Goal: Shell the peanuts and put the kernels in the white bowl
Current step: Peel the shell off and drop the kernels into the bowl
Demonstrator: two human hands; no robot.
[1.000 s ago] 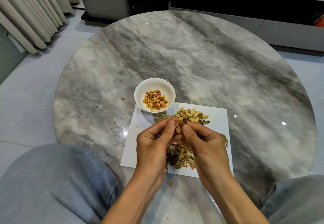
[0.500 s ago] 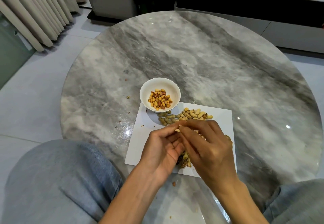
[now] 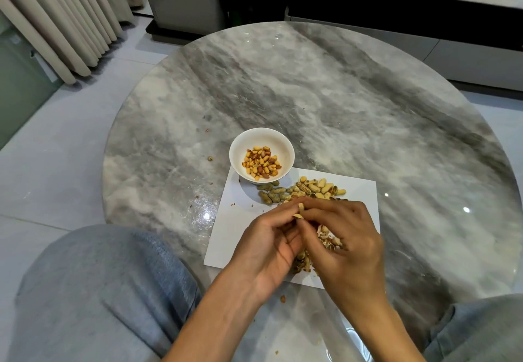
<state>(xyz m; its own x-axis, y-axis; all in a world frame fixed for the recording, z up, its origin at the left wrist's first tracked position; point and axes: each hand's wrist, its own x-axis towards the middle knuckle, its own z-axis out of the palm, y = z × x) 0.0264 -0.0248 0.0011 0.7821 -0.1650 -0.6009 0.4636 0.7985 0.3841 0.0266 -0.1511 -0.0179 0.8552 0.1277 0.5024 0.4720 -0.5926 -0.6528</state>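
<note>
Left hand: our left hand lies palm up over the near part of the white sheet, fingers curled, thumb and forefinger pinching one side of a cracked peanut.
Right hand: our right hand meets it from the other side, back of the hand turned up, its fingertips pinching the same peanut.
Cracked peanut: we hold it between both hands, just above the sheet and just in front of the pile of unshelled nuts; its shell looks split, though the view there is too small for us to say whether a kernel shows.
Unshelled peanuts: a loose heap lies on the far part of the sheet, touching the foot of the bowl on one side and reaching past our fingertips on the other.
White bowl: the white bowl stands at the sheet's far left corner, partly on it, upright, with shelled kernels gathered at its bottom.
Empty shells: a pile of shells lies on the sheet under and between our hands, mostly hidden by them.
Table: the round marble table carries the sheet near its front edge; a few crumbs of skin lie left of the bowl.
Knees: our grey trouser legs frame the table's near edge.
</note>
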